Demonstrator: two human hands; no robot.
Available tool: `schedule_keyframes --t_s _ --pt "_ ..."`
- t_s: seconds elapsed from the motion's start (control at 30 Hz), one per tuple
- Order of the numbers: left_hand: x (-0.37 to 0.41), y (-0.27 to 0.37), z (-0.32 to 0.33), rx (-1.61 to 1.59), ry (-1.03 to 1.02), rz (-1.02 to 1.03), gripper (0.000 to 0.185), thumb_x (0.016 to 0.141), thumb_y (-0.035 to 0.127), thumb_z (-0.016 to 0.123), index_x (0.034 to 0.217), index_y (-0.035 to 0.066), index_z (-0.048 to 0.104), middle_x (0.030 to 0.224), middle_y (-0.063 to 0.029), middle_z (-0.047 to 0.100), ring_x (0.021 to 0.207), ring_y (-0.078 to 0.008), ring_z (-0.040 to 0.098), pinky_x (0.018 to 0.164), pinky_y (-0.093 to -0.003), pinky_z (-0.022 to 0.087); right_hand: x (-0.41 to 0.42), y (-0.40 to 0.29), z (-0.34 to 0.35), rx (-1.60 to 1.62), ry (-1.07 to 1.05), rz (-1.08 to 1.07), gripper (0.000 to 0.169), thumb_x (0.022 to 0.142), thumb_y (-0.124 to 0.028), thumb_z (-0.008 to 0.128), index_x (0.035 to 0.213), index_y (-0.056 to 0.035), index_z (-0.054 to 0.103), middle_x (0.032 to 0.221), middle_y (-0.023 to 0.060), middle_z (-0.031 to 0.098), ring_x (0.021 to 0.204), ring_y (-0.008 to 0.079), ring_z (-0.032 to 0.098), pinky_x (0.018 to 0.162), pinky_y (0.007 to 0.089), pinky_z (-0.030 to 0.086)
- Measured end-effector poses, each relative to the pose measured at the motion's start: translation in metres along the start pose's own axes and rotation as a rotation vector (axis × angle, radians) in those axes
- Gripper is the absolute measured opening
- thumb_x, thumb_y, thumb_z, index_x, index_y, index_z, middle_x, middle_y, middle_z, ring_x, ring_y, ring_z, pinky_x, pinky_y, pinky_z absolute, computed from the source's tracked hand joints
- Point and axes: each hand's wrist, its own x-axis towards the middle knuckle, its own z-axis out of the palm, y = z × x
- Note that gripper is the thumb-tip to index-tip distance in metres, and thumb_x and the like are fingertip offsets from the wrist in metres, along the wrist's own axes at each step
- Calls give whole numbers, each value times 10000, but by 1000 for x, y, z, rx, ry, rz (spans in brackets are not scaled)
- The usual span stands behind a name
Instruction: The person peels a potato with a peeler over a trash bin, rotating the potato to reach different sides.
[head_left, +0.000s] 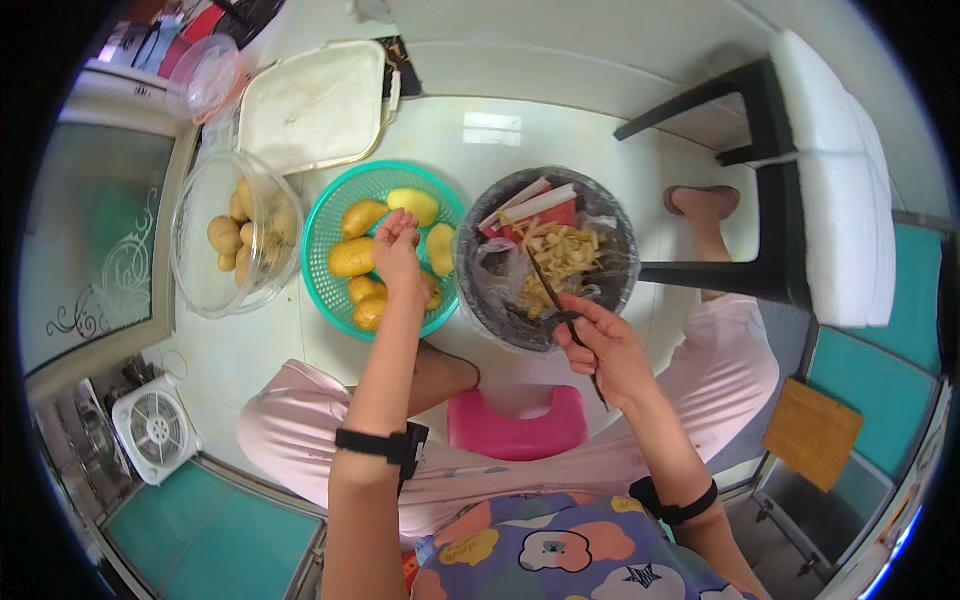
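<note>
My left hand (397, 244) hovers or rests over the green plastic colander (318, 309); its palm is turned up, fingers partly curled, and I see nothing held in it. Around it in the colander lie unpeeled yellow potatoes (352, 258) and pale peeled ones (414, 206). In my right hand (604, 349) is a dark, thin-bladed knife or peeler (546, 283), its tip pointing over the lined waste bin (480, 319). Inside the bin are potato peelings (562, 255), red and white packaging (536, 206) and clear plastic film.
A clear plastic tub (180, 262) with more potatoes stands left of the colander, below a white tray (311, 109). A dark stool frame (772, 187) with white padding is at the right. Between my legs is a pink stool (517, 439). A glass-panelled door (105, 232) stands at far left.
</note>
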Motion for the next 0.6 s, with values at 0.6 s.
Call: schedule_keyframes --t_s 0.6 --pt "-157 53 48 435 -800 252 157 883 32 589 1022 8 656 730 -7 633 666 -31 568 553 -184 443 -70 12 -34 344 -243 112 210 972 -66 367 1166 -98 440 767 5 418 494 15 270 394 152 201"
